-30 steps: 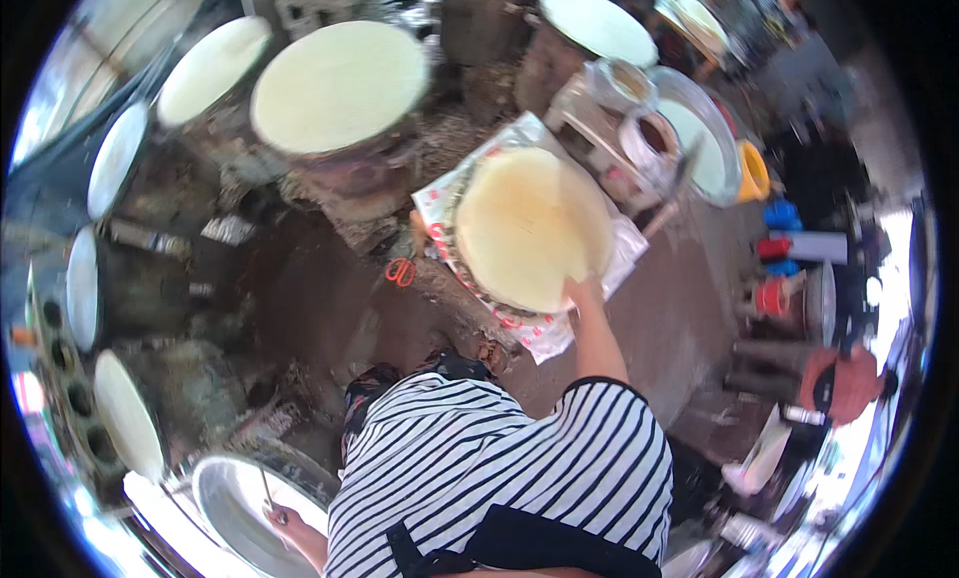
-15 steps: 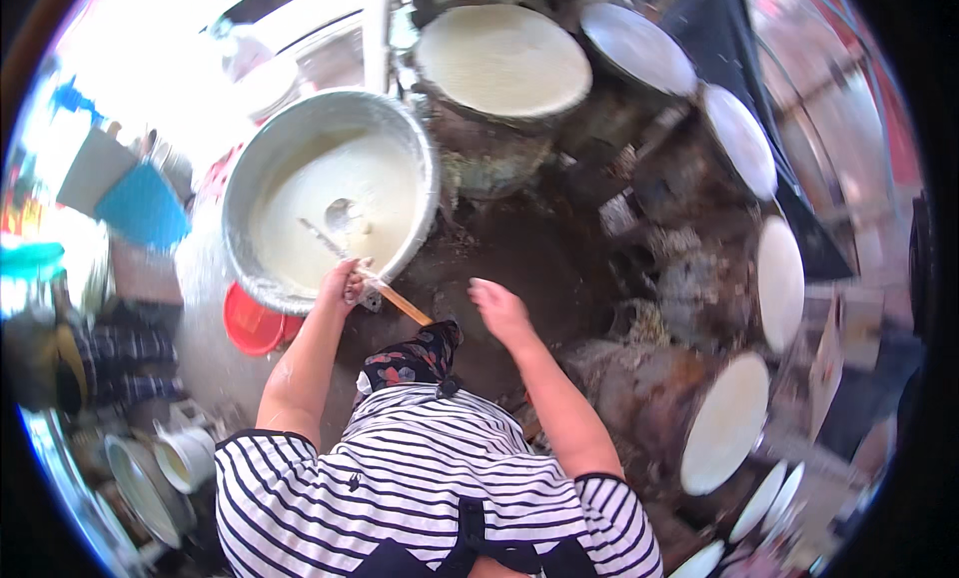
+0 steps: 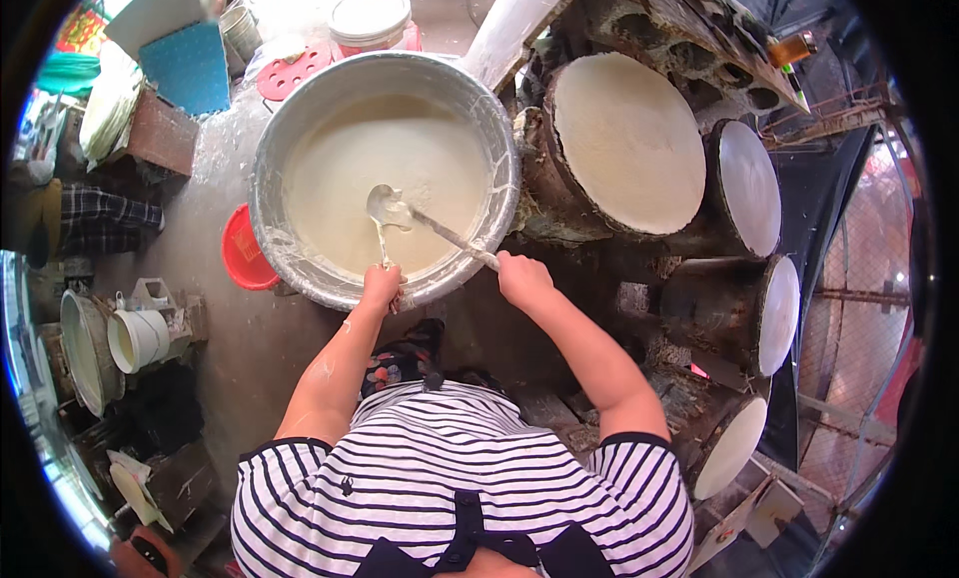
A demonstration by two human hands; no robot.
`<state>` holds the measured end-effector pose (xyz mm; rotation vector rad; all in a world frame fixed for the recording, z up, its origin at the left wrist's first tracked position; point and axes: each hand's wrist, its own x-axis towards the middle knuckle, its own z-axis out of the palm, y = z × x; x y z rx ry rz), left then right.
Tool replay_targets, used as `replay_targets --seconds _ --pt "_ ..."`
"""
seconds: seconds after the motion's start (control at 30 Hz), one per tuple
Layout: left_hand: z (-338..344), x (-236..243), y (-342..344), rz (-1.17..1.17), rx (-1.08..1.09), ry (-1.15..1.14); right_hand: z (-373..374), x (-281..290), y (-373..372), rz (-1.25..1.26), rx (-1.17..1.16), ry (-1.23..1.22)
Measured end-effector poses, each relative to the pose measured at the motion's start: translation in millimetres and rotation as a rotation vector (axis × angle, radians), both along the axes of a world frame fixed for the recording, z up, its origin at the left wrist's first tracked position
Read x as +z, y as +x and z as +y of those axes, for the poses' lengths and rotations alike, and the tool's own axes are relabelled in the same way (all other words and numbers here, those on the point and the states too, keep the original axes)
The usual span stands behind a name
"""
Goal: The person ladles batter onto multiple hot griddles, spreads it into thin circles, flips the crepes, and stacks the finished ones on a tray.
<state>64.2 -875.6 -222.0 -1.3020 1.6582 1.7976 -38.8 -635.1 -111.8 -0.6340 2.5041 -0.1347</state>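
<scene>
A large metal tub (image 3: 268, 165) of pale batter (image 3: 350, 148) fills the upper middle. A round-headed ladle (image 3: 380, 198) rests in the batter, its short handle coming down to my left hand (image 3: 385, 286), which is closed on it at the near rim. My right hand (image 3: 524, 280) grips a long batter-coated stick (image 3: 450, 233) at the tub's right rim; the stick reaches in to the ladle's head, where I cannot tell whether they touch. Batter streaks my left forearm.
Round griddles (image 3: 624, 138) topped with pale sheets stand on drums along the right. A red basin (image 3: 238, 253) lies left of the tub, a lidded bucket (image 3: 368, 8) behind it. A person in plaid trousers (image 3: 105, 218) is at far left; buckets (image 3: 140, 340) stand below.
My view has swung round from a stack of pale sheets to the tub. My right hand, empty half a second ago, now grips a stick, and both hands are at the near rim.
</scene>
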Motion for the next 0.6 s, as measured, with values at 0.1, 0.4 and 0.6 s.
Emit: replay_targets --seconds 0.1,0.4,0.6 --pt "3.7 -12.2 -8.1 -0.04 -0.086 -0.163 -19.8 19.5 -27.5 0.032 0.218 0.047" --pt "19.1 -10.7 -36.7 -0.05 -0.039 0.13 0.6 4.0 -49.7 0.001 0.148 0.043" --pt "23.3 -3.3 -44.5 0.049 0.267 0.654 18.0 1.1 -46.8 -0.049 0.149 -0.02"
